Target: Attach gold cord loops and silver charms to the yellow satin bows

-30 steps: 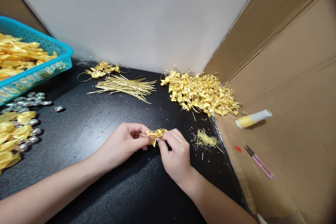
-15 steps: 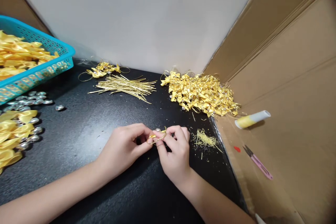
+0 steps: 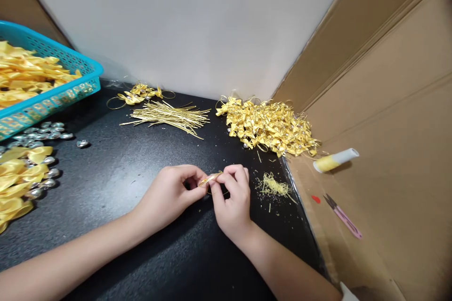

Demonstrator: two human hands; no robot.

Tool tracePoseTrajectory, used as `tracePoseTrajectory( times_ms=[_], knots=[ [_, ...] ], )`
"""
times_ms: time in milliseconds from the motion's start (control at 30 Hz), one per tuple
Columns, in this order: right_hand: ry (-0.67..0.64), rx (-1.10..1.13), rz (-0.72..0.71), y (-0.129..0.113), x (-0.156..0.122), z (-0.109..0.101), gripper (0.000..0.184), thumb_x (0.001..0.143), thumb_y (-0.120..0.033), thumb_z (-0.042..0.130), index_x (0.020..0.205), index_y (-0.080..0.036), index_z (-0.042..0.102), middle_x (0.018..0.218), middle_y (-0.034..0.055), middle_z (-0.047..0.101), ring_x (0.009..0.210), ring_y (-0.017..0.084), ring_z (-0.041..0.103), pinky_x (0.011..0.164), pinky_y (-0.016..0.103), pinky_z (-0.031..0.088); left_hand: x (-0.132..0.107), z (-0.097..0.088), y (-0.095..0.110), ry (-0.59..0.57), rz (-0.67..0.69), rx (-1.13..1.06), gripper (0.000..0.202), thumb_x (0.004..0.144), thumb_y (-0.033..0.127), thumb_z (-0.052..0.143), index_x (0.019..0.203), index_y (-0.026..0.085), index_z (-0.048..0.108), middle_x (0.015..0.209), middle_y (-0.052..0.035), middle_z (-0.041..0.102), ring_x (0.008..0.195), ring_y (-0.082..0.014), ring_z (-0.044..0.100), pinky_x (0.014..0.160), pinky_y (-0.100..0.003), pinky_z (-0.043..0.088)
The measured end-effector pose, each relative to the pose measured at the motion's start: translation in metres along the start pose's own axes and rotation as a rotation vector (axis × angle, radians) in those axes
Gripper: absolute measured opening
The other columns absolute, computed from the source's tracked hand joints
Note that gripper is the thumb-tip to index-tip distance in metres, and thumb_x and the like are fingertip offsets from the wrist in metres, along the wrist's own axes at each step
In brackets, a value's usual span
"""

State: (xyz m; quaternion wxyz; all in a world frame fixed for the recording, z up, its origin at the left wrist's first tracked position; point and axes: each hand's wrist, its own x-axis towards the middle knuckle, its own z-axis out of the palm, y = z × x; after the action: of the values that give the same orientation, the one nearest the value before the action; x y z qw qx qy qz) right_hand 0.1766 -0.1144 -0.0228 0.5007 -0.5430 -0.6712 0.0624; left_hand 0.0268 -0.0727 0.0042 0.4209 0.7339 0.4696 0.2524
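Over the middle of the black table, my left hand (image 3: 180, 188) and my right hand (image 3: 233, 197) meet at a small yellow ribbon bow (image 3: 212, 178). Thumb and fingertips of both hands pinch it from either side, the left at its left end, the right at its right end. A thin gold cord loops just below the bow between the hands; my fingers partly cover it. Beyond my hands lies a bundle of gold cords (image 3: 169, 117). Finished-looking bows with cord loops form a large pile (image 3: 270, 127) at the back right.
A turquoise basket (image 3: 95, 69) of yellow ribbons stands at the left. Below it lie silver beads (image 3: 42, 134) and yellow bows (image 3: 16, 176). On the right are cord clippings (image 3: 273, 186), a white-and-yellow tube (image 3: 335, 160), a red scrap (image 3: 315, 199) and pink thread snips (image 3: 344, 217). Cardboard walls the right side.
The bow has turned in my fingers, so the silver bead that showed on top is out of sight. Both hands stay nearly in place, and the view has shifted slightly.
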Motion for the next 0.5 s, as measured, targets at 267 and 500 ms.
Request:
tracePoseTrajectory(
  times_ms=[267,500],
  knots=[
    [-0.017,0.098,0.079,-0.0022,0.0031,-0.0037,0.006,0.082,-0.016,0.063,0.087,-0.019,0.063,0.09,0.0035,0.056,0.089,0.018,0.053,0.08,0.034,0.045,0.002,-0.0033,-0.0019,0.055,0.011,0.006,0.012,0.076,0.026,0.06,0.068,0.018,0.067,0.058,0.0036,0.064,0.053,-0.0114,0.053,0.051,-0.019,0.038],
    [-0.022,-0.014,0.035,-0.0011,0.0021,-0.0014,0.011,0.084,-0.014,0.061,0.074,-0.018,0.063,0.085,0.0033,0.054,0.083,0.018,0.051,0.076,0.034,0.041,-0.0008,-0.0028,0.0003,0.068,0.088,0.082,0.015,0.077,0.028,0.06,0.074,0.018,0.07,0.061,0.0023,0.065,0.054,-0.0117,0.055,0.053,-0.02,0.039]
  ],
)
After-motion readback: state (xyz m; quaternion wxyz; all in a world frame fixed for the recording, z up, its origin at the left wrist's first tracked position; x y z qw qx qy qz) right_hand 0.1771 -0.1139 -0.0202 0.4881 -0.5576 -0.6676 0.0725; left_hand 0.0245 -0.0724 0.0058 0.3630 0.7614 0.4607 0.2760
